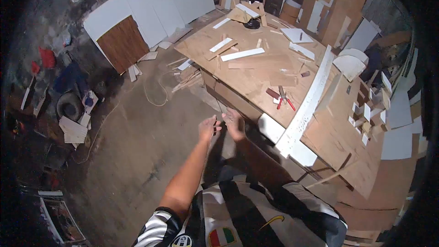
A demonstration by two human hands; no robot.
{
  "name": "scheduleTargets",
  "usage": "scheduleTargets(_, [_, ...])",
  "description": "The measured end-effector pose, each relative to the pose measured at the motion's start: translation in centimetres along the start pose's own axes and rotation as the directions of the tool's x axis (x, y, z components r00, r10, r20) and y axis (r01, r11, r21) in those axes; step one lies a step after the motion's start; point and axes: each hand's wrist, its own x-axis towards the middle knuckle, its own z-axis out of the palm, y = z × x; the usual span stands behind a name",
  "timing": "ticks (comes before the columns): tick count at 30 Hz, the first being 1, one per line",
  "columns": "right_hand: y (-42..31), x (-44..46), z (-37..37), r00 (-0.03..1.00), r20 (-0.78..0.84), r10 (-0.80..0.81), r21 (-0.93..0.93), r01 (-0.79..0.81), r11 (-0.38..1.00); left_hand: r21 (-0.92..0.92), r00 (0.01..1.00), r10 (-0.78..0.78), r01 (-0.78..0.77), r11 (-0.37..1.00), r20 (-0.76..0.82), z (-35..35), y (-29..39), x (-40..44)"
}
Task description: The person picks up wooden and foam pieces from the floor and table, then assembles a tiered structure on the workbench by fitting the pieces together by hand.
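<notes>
Both hands are out in front of the body, close together over the floor beside the wooden table (256, 82). My left hand (209, 128) has its fingers curled, with something small, dark and reddish at them that I cannot make out. Just to its right, my right hand (233, 123) is bent at the fingers around a thin dark object too small to name, which points up and left. On the table, beyond the hands to the right, lie pliers with red handles (285, 99).
White and bare wood strips (242, 54) lie on the table. A long white board (305, 105) runs along its right part. White panels (155, 4) lean at the back wall. A tire (70, 105) stands at the left, and a thin cord (101, 126) crosses the floor.
</notes>
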Motion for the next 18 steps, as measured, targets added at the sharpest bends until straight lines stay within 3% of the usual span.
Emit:
scheduleTargets(3, [-0.7, 5.4, 2.8, 0.998, -0.004, 0.069, 0.066, -0.068, 0.995, 0.001, 1.0, 0.003, -0.003, 1.0, -0.018, -0.6, 3.2, 5.0])
scheduleTargets(5, [-0.4, 8.1, 4.9, 0.986, -0.103, -0.132, 0.133, 0.145, 0.98, -0.026, 1.0, -0.01, 0.009, 1.0, -0.023, -1.3, 5.4, 7.6])
scheduleTargets(6, [-0.9, 9.4, 5.5, 0.987, -0.098, -0.129, 0.129, 0.142, 0.981, -0.058, 0.999, -0.017, 0.015, 0.998, -0.029, -1.7, 6.3, 8.9])
scheduleTargets(8, [-2.2, 12.3, 7.0, 0.992, -0.021, -0.123, 0.107, 0.125, 0.986, -0.064, 1.0, -0.019, 0.018, 0.998, -0.015, -2.8, 7.3, 11.8])
scheduleTargets(10, [-8.0, 13.7, 7.3, 0.997, 0.079, 0.023, 0.138, -0.034, 0.99, -0.064, 1.0, -0.009, 0.009, 0.998, 0.001, -4.2, 9.0, 15.2])
scheduleTargets(12, [-7.5, 16.0, 9.6, 0.994, 0.059, 0.087, -0.075, -0.083, 0.994, -0.049, 0.999, -0.028, 0.03, 0.998, 0.039, -5.5, 9.8, 18.4])
scheduleTargets(13, [-8.4, 17.3, 10.6, 0.994, 0.058, 0.088, -0.075, -0.083, 0.994, -0.119, 0.998, 0.01, -0.001, 0.993, 0.07, -6.4, 9.1, 20.9])
scheduleTargets(14, [-10.0, 18.2, 11.4, 0.987, 0.151, 0.056, 0.142, -0.077, 0.987, -0.117, 0.997, 0.008, 0.001, 0.993, 0.074, -7.1, 10.2, 22.1])
scheduleTargets(16, [-11.2, 20.0, 13.9, 0.976, 0.216, 0.011, 0.351, -0.088, 0.932, -0.152, 0.99, -0.088, 0.104, 0.983, 0.11, -8.5, 12.2, 24.9])
scheduleTargets(17, [-11.5, 20.9, 15.3, 0.991, 0.117, 0.071, 0.118, -0.085, 0.989, -0.115, 0.984, -0.121, 0.137, 0.984, 0.134, -9.3, 11.8, 28.0])
scheduleTargets(18, [-10.6, 22.4, 16.8, 0.995, 0.052, 0.089, -0.004, -0.089, 0.996, -0.111, 0.981, -0.117, 0.135, 0.985, 0.151, -10.2, 12.1, 30.1])
